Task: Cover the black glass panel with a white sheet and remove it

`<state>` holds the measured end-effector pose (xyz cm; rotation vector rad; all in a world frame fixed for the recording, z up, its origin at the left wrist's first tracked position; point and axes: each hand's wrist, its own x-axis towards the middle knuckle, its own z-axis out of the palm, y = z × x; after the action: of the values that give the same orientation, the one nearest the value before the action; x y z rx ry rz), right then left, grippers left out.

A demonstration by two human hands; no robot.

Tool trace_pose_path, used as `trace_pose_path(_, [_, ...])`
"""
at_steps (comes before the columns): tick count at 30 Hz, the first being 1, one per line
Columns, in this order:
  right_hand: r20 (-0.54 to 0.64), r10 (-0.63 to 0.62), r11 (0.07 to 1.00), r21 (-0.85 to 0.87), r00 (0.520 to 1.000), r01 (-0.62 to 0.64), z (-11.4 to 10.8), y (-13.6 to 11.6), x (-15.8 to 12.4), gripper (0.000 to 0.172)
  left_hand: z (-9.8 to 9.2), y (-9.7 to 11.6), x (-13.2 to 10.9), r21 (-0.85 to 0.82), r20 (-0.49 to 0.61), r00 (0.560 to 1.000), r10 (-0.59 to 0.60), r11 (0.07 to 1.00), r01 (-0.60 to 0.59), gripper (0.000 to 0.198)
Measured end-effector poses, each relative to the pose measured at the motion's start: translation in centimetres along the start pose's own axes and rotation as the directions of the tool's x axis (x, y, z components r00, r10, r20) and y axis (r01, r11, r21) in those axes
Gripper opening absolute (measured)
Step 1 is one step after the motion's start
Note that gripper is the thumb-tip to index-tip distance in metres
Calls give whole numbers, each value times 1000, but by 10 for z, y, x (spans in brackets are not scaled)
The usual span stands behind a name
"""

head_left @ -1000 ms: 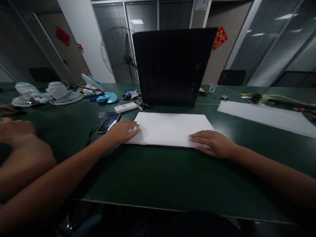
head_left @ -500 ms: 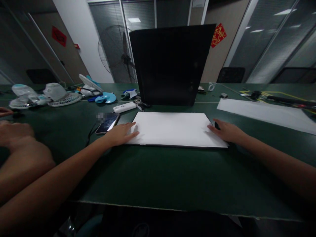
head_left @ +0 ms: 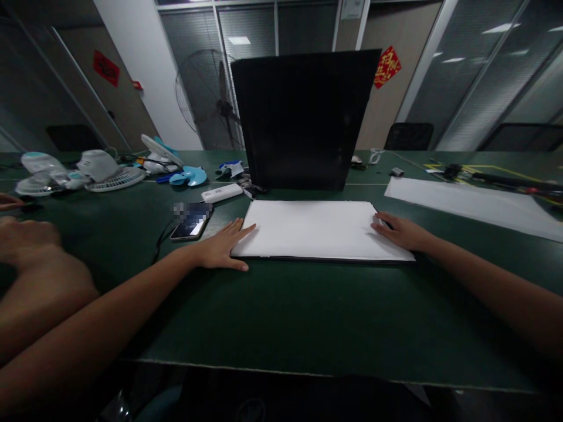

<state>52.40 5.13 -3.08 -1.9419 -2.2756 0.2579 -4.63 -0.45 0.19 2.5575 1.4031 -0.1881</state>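
Note:
A stack or pad of white paper with a dark layer under its front edge lies flat on the green table, in the middle of the head view. At its left edge rests my left hand, fingers spread, with one fingertip on the paper and the thumb on the table by the near corner. My right hand lies over the right edge, fingers stretched onto the paper. A small dark patch shows between those fingers; I cannot make out what it is. Neither hand grips anything visibly.
A phone and a white stick-shaped device lie left of the paper. Behind it stands a large black panel. Small fans are at far left, near another person's arm. A long white sheet lies right.
The paper has shifted slightly to the right. My left hand's fingers have spread, and its thumb has moved off the paper toward the near side. My right hand stays at the right edge.

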Motion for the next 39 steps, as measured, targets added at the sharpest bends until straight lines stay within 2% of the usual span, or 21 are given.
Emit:
trace_pose_path(4, [61,7,997,-74,998,-2,11,-3,1,105,5,0,3,-10,-53,998,-23,1000,22,116])
trace_pose_path(10, [63,32,991,-130,998,-24,18,-3,2,117,11,3,7,27,-80,996,-38,999,41,108])
trace_pose_path(13, [66,37,991,-129,997,-28,16,0,3,116,12,8,9,25,-80,996,-32,999,34,107])
trace_pose_path(18, [83,-31,992,-119,996,41,15,3,5,104,9,17,11,14,-72,997,-42,999,43,108])
trace_pose_path(21, [68,-50,994,-94,996,56,13,6,7,96,7,18,11,7,-53,997,-54,999,54,108])
trace_pose_path(23, [27,-45,996,-79,999,47,9,17,10,92,7,17,10,6,-40,998,-55,998,55,108])
trace_pose_path(26, [-112,9,993,-120,994,-22,-3,53,15,91,7,15,7,21,-32,999,-21,1000,22,104])
trace_pose_path(28, [-220,88,974,-184,972,-130,-11,86,16,88,7,15,5,37,-37,999,11,999,-10,102])
trace_pose_path(30, [-242,248,932,-206,938,-299,-18,117,15,87,8,16,5,48,-41,999,29,998,-27,102])
trace_pose_path(32, [-193,399,880,-193,896,-434,-23,137,12,86,7,17,4,58,-43,998,39,998,-36,101])
trace_pose_path(34, [-145,467,854,-184,872,-488,-26,143,10,86,7,17,5,68,-45,998,48,997,-45,100])
trace_pose_path(39, [-160,462,840,-238,872,-488,-29,130,10,93,7,17,6,78,-37,998,48,996,-45,100])
